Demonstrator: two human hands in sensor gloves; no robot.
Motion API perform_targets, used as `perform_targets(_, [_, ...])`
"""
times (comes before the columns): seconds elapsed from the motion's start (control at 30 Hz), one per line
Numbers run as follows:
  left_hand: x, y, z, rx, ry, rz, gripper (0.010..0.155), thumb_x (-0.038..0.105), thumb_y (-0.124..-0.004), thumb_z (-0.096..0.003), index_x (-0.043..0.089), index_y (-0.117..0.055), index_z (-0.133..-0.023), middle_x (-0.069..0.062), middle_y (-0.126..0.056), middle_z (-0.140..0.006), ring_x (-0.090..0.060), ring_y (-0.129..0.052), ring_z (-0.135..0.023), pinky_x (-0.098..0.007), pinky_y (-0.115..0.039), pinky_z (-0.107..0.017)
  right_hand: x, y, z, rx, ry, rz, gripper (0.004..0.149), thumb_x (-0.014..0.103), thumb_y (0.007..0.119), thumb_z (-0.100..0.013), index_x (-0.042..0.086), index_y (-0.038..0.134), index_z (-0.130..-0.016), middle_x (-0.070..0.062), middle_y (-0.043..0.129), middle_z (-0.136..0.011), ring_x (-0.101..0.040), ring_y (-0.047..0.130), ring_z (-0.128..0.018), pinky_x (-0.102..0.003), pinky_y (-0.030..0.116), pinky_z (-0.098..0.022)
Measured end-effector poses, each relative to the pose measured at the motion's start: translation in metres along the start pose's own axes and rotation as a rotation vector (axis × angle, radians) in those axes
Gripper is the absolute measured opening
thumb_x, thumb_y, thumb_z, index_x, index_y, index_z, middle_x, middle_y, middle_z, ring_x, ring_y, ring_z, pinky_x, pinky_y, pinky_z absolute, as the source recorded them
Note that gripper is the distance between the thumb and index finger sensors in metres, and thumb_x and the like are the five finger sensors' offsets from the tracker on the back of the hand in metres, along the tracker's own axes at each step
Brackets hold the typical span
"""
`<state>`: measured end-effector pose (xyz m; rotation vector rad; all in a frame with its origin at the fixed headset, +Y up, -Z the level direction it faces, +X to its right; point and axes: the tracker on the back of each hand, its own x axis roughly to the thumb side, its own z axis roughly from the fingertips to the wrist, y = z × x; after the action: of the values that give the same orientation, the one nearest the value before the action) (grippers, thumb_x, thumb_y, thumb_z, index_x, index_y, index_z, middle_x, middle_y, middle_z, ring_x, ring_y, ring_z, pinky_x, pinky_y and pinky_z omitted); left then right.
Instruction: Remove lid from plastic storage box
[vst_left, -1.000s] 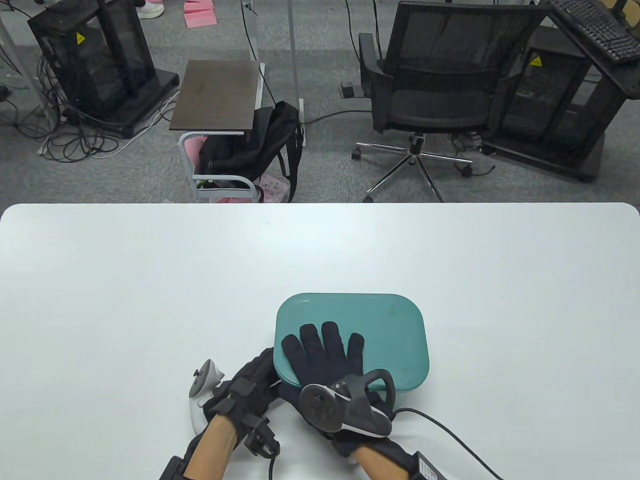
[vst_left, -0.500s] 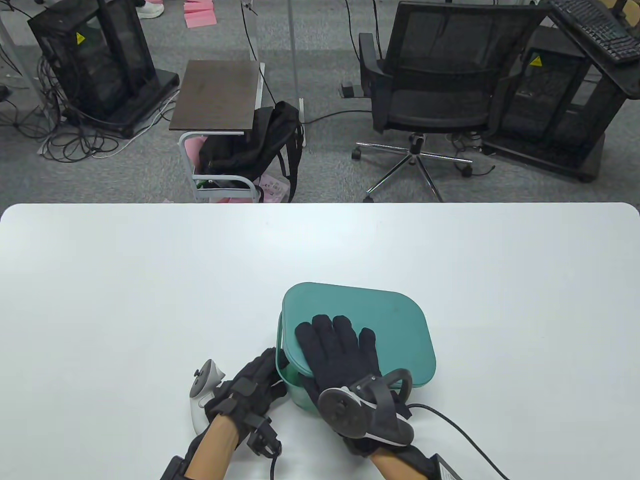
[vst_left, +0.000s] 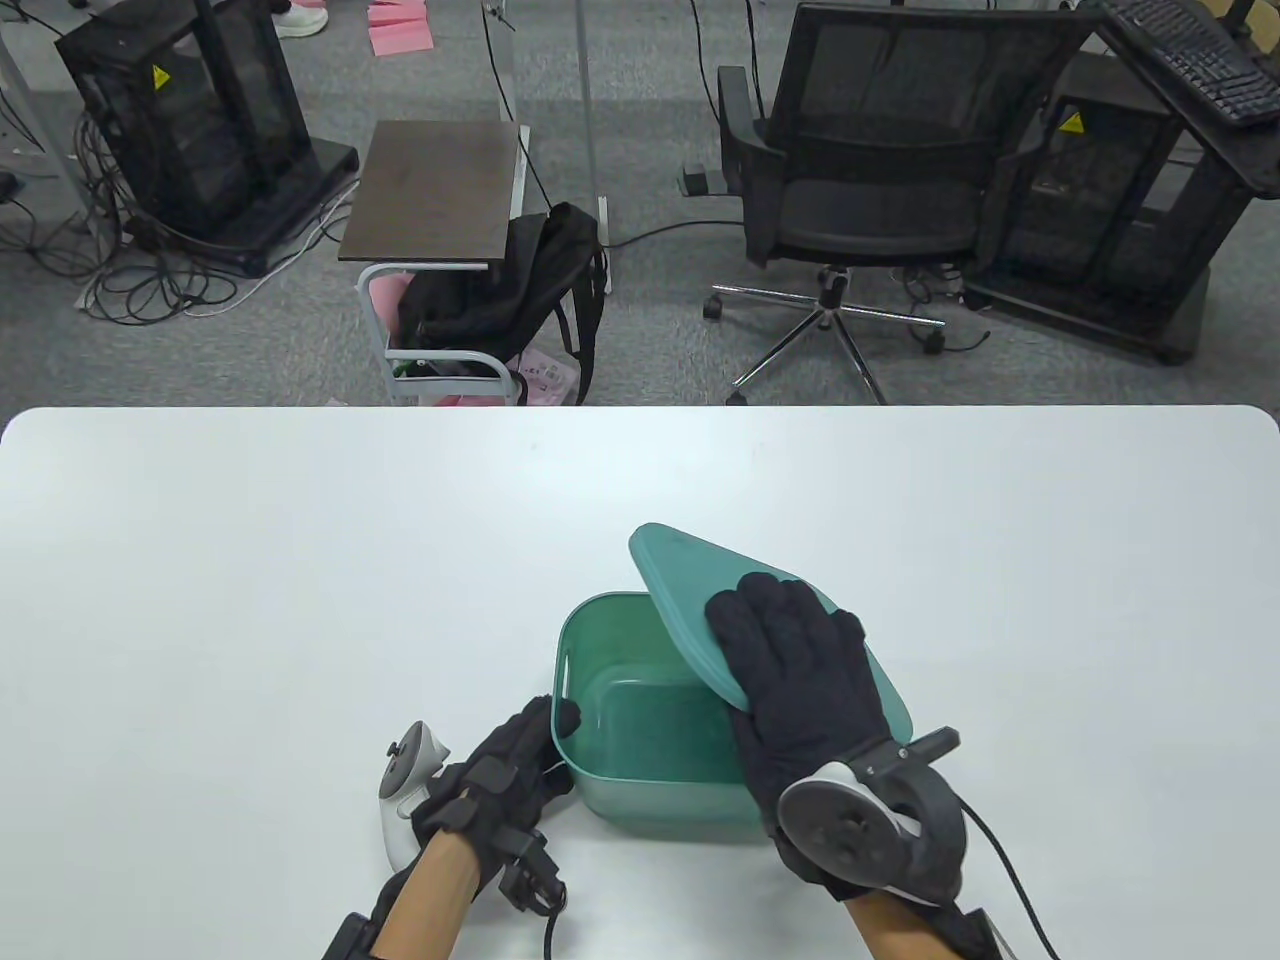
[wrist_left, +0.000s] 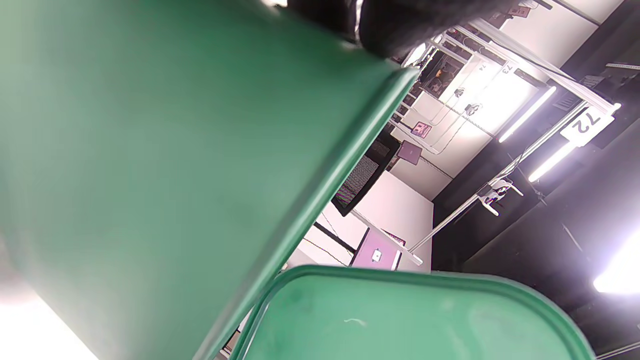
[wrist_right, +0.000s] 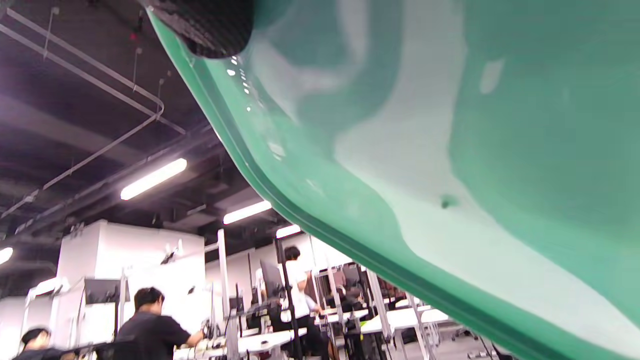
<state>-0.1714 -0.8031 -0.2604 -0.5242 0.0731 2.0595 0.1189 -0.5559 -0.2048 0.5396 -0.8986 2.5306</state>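
The green plastic storage box (vst_left: 590, 606) stands open on the white table (vst_left: 300, 560), near the front edge. My right hand (vst_left: 800, 680) holds the green lid (vst_left: 680, 585) lifted off and tilted over the box's right side, with its fingers spread on top. The right wrist view shows the lid's underside (wrist_right: 450, 150) and one fingertip (wrist_right: 215, 25) at its edge. My left hand (vst_left: 520, 760) grips the box's near left corner, thumb on the rim. The left wrist view shows the box wall (wrist_left: 150, 150) and the lid (wrist_left: 400, 320) beyond it.
An office chair (vst_left: 870, 190), a small side table (vst_left: 435, 190) with a black backpack (vst_left: 500, 290), and black equipment racks (vst_left: 190, 130) stand on the floor beyond the table's far edge. My right hand's cable (vst_left: 1010, 880) trails off the near edge.
My right hand has lifted the lid off the box, moved it right and tilted it up. The box interior now shows. My left hand has stayed at the box's corner.
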Motion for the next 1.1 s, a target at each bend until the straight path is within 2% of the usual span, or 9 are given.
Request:
perform_targets(0.17, [0.0,0.0,0.0,0.001,0.0,0.004,0.047,0.047,-0.057,-0.0612,0.015,-0.069,-0.094,-0.026,-0.013,-0.113,-0.054,-0.015,-0.099,-0.068,-0.028,-0.067,-0.031,-0.031,0.0,-0.085,0.067,-0.011,0.049,0.038,0.063,-0.062,0.025,0.056,-0.109,-0.01,0.062,-0.114,-0.042,0.073,-0.096,-0.068,0.065,-0.064])
perform_targets(0.27, [0.0,-0.001,0.0,-0.001,0.0,0.009,0.047,0.047,-0.057,-0.0613,0.015,-0.069,-0.094,-0.026,-0.013,-0.113,-0.054,-0.015,-0.099,-0.068,-0.028,-0.067,-0.056,-0.04,0.003,-0.065,0.117,0.029,0.049,0.038,0.064,-0.062,0.027,0.056,-0.109,-0.01,0.063,-0.114,-0.042,0.073,-0.096,-0.068,0.065,-0.064])
perform_targets(0.37, [0.0,-0.001,0.001,0.005,-0.002,0.005,0.047,0.047,-0.057,-0.0612,0.016,-0.069,-0.094,-0.026,-0.013,-0.113,-0.054,-0.015,-0.099,-0.067,-0.028,-0.067,-0.083,-0.039,0.01,-0.02,0.155,0.086,0.048,0.038,0.064,-0.062,0.028,0.057,-0.108,-0.009,0.064,-0.113,-0.042,0.074,-0.095,-0.067,0.066,-0.064])
perform_targets(0.57, [0.0,-0.001,0.001,0.005,-0.003,0.011,0.047,0.047,-0.057,-0.0612,0.016,-0.069,-0.094,-0.026,-0.013,-0.113,-0.054,-0.015,-0.099,-0.067,-0.028,-0.067,-0.139,-0.009,0.043,0.156,0.216,0.268,0.047,0.04,0.064,-0.062,0.032,0.058,-0.108,-0.008,0.066,-0.112,-0.042,0.077,-0.093,-0.066,0.066,-0.064])
perform_targets(0.73, [-0.001,-0.001,0.001,0.007,-0.004,0.013,0.047,0.048,-0.057,-0.0612,0.016,-0.069,-0.094,-0.026,-0.013,-0.114,-0.054,-0.015,-0.099,-0.067,-0.028,-0.067,-0.172,0.022,0.072,0.294,0.268,0.347,0.047,0.04,0.065,-0.061,0.037,0.058,-0.107,-0.007,0.066,-0.112,-0.042,0.078,-0.092,-0.066,0.065,-0.065])
perform_targets(1.0, [0.0,-0.001,0.002,0.007,-0.001,0.01,0.047,0.047,-0.058,-0.0612,0.016,-0.07,-0.094,-0.026,-0.014,-0.113,-0.054,-0.015,-0.099,-0.067,-0.029,-0.067,-0.194,0.059,0.112,0.457,0.322,0.352,0.045,0.04,0.067,-0.06,0.04,0.061,-0.104,-0.006,0.068,-0.112,-0.042,0.079,-0.091,-0.065,0.065,-0.065])
perform_targets(1.1, [0.0,-0.001,0.002,0.007,-0.002,0.015,0.047,0.047,-0.058,-0.0613,0.016,-0.07,-0.094,-0.026,-0.014,-0.113,-0.054,-0.015,-0.099,-0.067,-0.028,-0.067,-0.2,0.07,0.122,0.575,0.291,0.356,0.046,0.038,0.068,-0.06,0.04,0.059,-0.105,-0.005,0.066,-0.112,-0.043,0.072,-0.096,-0.069,0.059,-0.067])
